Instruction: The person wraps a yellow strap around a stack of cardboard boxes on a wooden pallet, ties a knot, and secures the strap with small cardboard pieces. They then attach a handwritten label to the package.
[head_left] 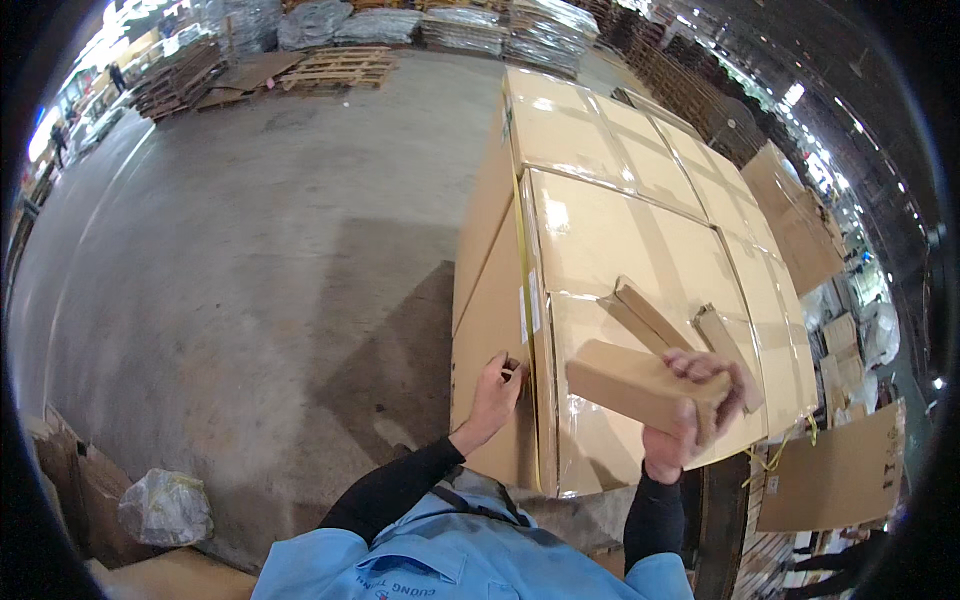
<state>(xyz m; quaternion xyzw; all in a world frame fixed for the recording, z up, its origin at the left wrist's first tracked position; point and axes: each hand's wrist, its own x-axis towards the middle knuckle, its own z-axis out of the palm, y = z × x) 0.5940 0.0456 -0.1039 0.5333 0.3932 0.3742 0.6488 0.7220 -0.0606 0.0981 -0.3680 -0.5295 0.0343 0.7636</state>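
Note:
My right hand (700, 395) grips a folded cardboard corner piece (625, 385) by its right end, holding it over the near top of a stack of large brown cartons (590, 220). Two more angled cardboard strips lie on that top just beyond: one long strip (648, 318) and another strip (725, 340) partly behind my right hand. My left hand (495, 395) is at the left side of the near carton, fingers curled and pinched close beside a yellow strap (529, 300). What the pinched fingers hold, if anything, is too small to make out.
Grey concrete floor (240, 260) stretches to the left. Wooden pallets (335, 70) and plastic-wrapped stacks (550, 35) stand at the back. A clear plastic bundle (167, 507) lies at lower left. Loose cardboard sheets (830, 475) lean on the right, beside a loose yellow strap end (770, 460).

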